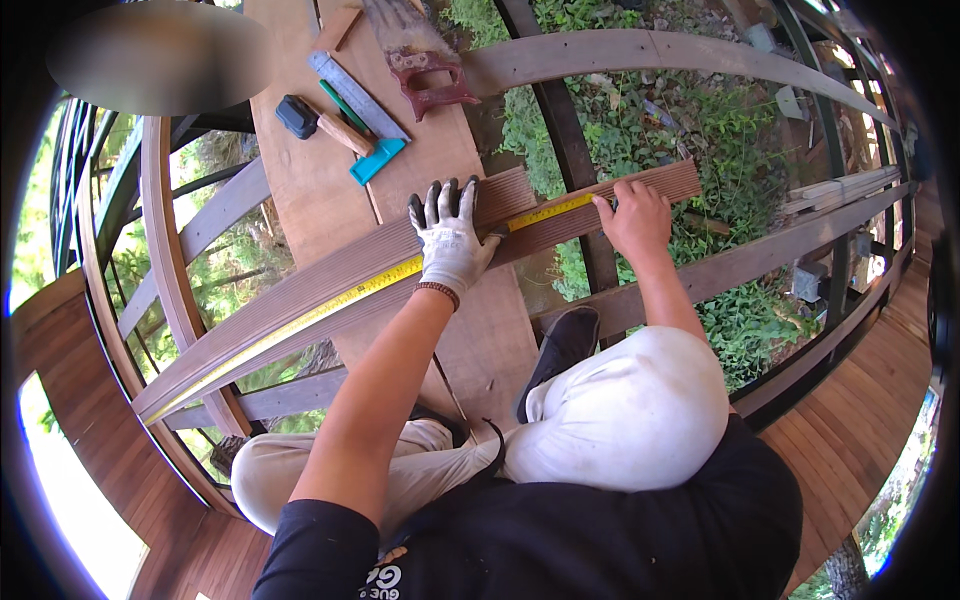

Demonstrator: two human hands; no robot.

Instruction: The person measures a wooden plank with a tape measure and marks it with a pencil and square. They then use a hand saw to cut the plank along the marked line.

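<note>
Two grooved brown boards lie side by side at a slant: the far board (300, 281) ends just beyond my left hand, while the near board (665, 184) reaches further right. A yellow tape measure (372, 285) is stretched along them. My left hand (450, 240), in a white glove with dark fingertips, presses across the boards and tape, fingers spread. My bare right hand (636, 218) rests at the near board's right end, fingers curled and thumb against the tape's end. Whatever else may be in that grip is hidden.
On the wide planks beneath lie a red-handled handsaw (428, 78), a teal-and-grey square (375, 163), a black-headed mallet (297, 117), a thin green stick (343, 103) and a wood offcut (338, 28). Dark beams (570, 140) cross open gaps above plants. Finished decking (850, 420) borders the right.
</note>
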